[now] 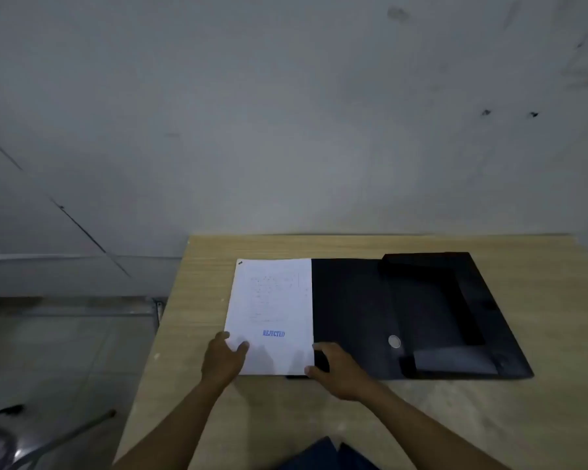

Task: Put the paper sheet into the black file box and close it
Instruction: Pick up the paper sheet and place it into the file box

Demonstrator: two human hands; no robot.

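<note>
The white paper sheet (272, 310), stamped "REJECTED" in blue, lies flat on the left part of the black file box (353, 310). The box is spread open on the wooden table (421, 418). Its lid flap (435, 300), with a round silver snap (394, 341), lies to the right. My left hand (223, 359) holds the sheet's lower left edge, thumb on top. My right hand (340, 371) pinches the sheet's lower right corner, thumb resting on the black surface beside it.
The table's left edge (157, 337) runs just left of the sheet, with tiled floor beyond it. A grey wall stands right behind the table. A dark metal chair part (65, 439) shows at the lower left.
</note>
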